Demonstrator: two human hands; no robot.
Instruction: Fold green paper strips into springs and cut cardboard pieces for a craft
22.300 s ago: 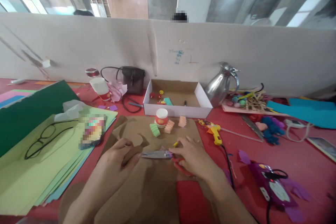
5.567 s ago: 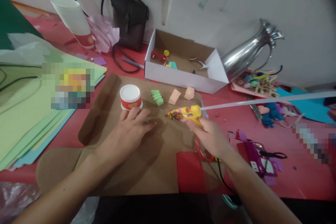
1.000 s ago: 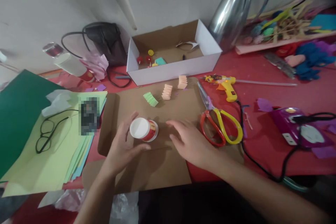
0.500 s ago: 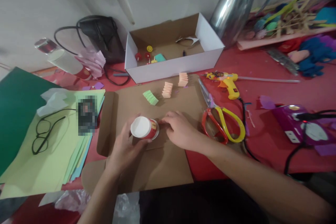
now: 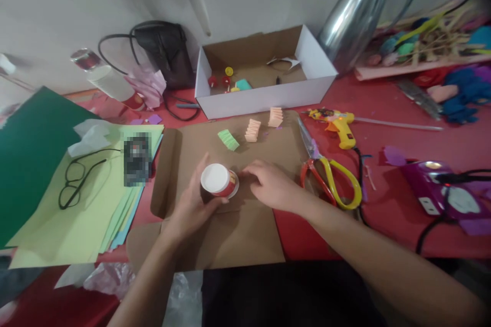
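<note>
Head view. Cup stands inverted on cardboard, at 6 o'clock from box. Left hand wraps it from 7 o'clock; right hand rests narrow, fingertips touching its base at 3 o'clock. Glue gun and scissors lie idle at 3 o'clock. Folded paper bits at 12 o'clock unattached; cup seating looks underway.

The jug is cut off at the top edge, a pixelated patch hides something on the paper, and the box's small bits are unclear.
</note>
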